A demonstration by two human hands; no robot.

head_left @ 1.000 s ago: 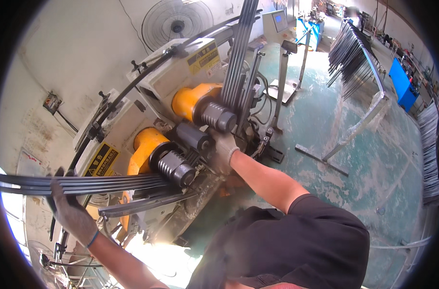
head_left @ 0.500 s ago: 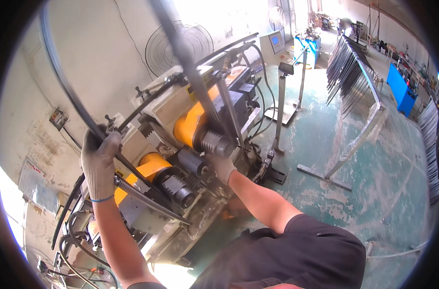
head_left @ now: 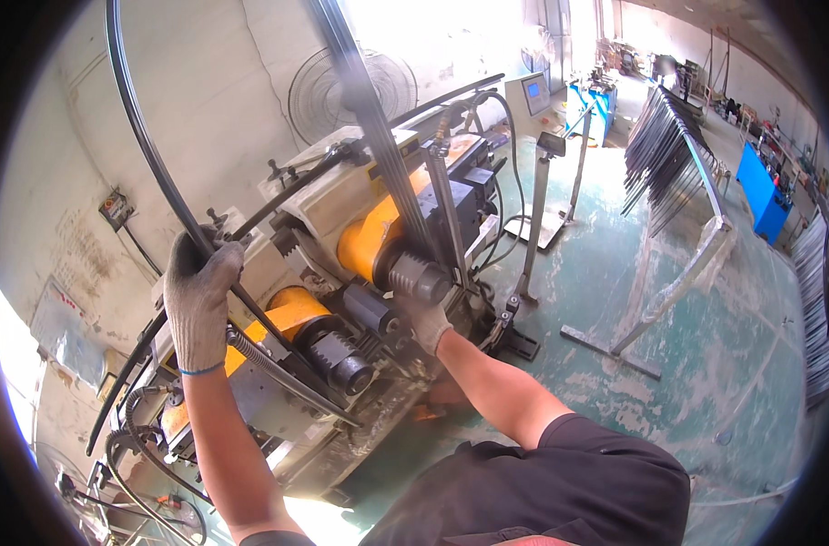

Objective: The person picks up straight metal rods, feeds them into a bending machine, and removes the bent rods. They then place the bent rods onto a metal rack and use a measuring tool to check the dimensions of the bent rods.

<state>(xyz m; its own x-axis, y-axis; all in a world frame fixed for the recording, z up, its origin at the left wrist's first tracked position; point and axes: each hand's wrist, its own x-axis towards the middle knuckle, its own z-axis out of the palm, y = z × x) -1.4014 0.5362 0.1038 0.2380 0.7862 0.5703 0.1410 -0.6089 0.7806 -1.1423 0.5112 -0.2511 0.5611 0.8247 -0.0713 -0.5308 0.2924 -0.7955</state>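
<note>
My left hand (head_left: pixel 200 296), in a light knit glove with dark fingers, is closed around a long black strip (head_left: pixel 146 150). That strip rises to the top edge of the picture and runs down past a yellow-and-black machine (head_left: pixel 296 300). My gloved right hand (head_left: pixel 425 326) reaches in just below a ribbed dark cylinder (head_left: pixel 418 273); its fingers are blurred and partly hidden. A second dark strip or bundle of strips (head_left: pixel 371 114) slants from the top toward that cylinder, its lower end hidden. Nearer me sits another ribbed cylinder (head_left: pixel 337 359).
Behind the machine stands a round fan (head_left: pixel 350 91) by the wall. To the right, a metal rack (head_left: pixel 683 291) carries many thin black strips (head_left: pixel 665 150). A post stand (head_left: pixel 533 218) rises beside the machine. Farther off are blue cabinets (head_left: pixel 760 191). Hoses (head_left: pixel 127 455) hang at lower left.
The view has tilted slightly, so the scene sits lower. My left hand keeps its hold on the black strip, and my right hand stays by the ribbed cylinder. The slanting strip looks less blurred.
</note>
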